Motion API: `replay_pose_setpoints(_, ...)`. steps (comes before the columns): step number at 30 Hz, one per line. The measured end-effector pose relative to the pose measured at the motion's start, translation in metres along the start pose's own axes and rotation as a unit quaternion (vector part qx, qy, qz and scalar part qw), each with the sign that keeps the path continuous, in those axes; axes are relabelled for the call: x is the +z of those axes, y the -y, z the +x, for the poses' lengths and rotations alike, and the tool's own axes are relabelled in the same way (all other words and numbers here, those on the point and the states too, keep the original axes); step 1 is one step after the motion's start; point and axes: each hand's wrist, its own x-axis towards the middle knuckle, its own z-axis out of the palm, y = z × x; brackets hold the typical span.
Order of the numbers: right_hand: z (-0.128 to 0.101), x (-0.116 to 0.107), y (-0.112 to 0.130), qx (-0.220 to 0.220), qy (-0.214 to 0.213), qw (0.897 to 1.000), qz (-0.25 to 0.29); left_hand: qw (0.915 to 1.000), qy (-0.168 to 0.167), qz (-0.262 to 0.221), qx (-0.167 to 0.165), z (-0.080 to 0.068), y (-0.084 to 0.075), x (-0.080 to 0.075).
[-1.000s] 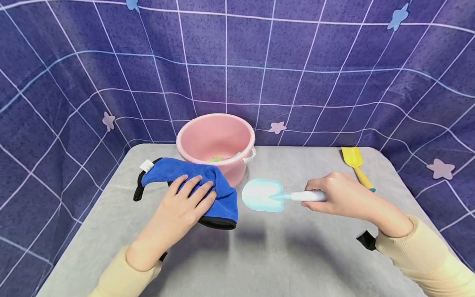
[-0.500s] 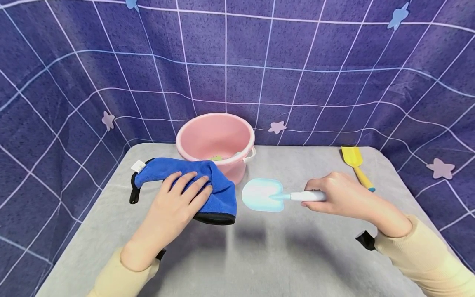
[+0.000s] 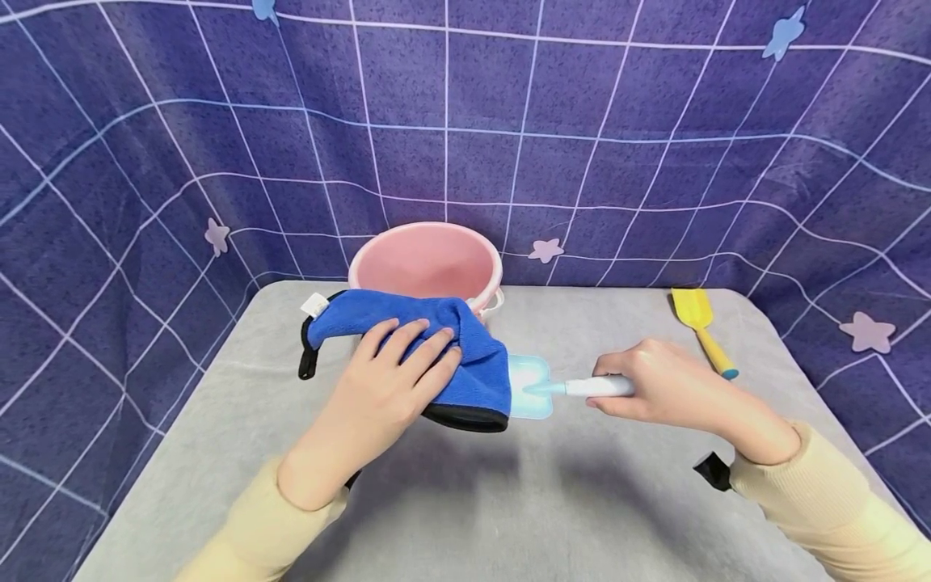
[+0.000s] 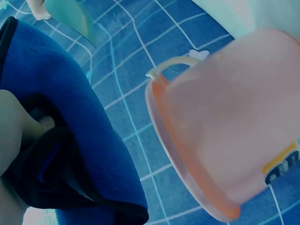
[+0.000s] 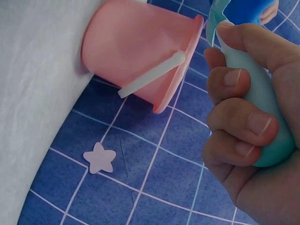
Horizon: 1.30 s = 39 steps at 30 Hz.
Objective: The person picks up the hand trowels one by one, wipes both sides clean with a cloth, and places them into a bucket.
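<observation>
My left hand [image 3: 396, 388] grips a blue cloth [image 3: 473, 356] with black edging, fingers spread over its top. In the left wrist view the thumb [image 4: 44, 124] lies under the folded cloth. The cloth's right end overlaps the blade of a light blue toy shovel [image 3: 532, 386] and hides part of it. My right hand [image 3: 662, 384] holds that shovel by its white handle [image 3: 600, 386]; in the right wrist view the fingers curl round the handle [image 5: 255, 89]. Both hands are raised over the grey table, casting shadows on it.
A pink bucket [image 3: 429, 263] with a white handle [image 3: 494, 303] stands behind the cloth, partly hidden by it. A yellow toy shovel [image 3: 693, 311] lies at the back right of the grey table [image 3: 567, 501]. A purple gridded curtain [image 3: 480, 89] with stars surrounds the table.
The left hand first shifted slightly left with the cloth, then moved right and a little farther back, bringing the cloth over the shovel's blade. The right hand has barely moved.
</observation>
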Motion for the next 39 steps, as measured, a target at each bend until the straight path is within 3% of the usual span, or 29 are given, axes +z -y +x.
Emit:
replay_pose_setpoints(4, 0.001, 0.001, 0.0, -0.002, 0.004, 1.0, 0.002, 0.9998, 0.004, 0.013, 0.013, 0.007, -0.004, 0.005)
replay_pose_setpoints(9, 0.003, 0.002, 0.0, 0.0, 0.016, 1.0, 0.005, 0.9985, 0.035, 0.028, 0.031, 0.013, -0.01, 0.01)
replay_pose_setpoints(19, 0.005, 0.003, 0.001, 0.007, 0.025, 1.0, 0.004, 0.9966, 0.058, 0.032, 0.049, 0.018, -0.019, 0.019)
replay_pose_setpoints(39, 0.006, 0.004, 0.005, 0.001, 0.037, 0.999, -0.025, 0.993, 0.104, 0.02, 0.052, 0.008, -0.035, 0.035)
